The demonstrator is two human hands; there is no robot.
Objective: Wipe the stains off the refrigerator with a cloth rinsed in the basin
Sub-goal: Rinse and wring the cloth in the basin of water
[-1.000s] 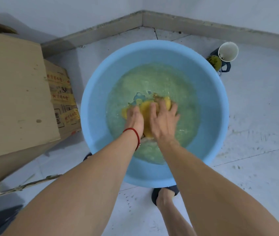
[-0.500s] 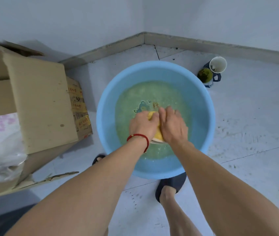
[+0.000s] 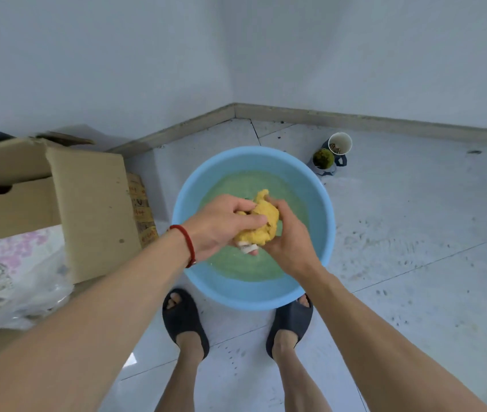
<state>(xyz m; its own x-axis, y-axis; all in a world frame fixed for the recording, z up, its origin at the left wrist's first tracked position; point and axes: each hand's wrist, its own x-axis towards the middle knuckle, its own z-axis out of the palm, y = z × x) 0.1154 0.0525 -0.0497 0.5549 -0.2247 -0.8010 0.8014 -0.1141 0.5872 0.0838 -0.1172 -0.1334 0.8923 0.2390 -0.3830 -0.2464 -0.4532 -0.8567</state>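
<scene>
Yellow cloth (image 3: 261,223) is gripped bunched btwn left hand (image 3: 221,224) & right hand (image 3: 288,242) over the basin (image 3: 324,209), prob. so wrung water drops back in.

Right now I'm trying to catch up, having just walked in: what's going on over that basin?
A person stands over a round blue plastic basin of greenish water on the floor. Both hands grip a bunched yellow cloth above the water: the left hand wraps it from the left, the right hand from the right, apparently wringing it. An open cardboard box sits to the left and a white cup stands beyond the basin. No refrigerator is in view.
</scene>
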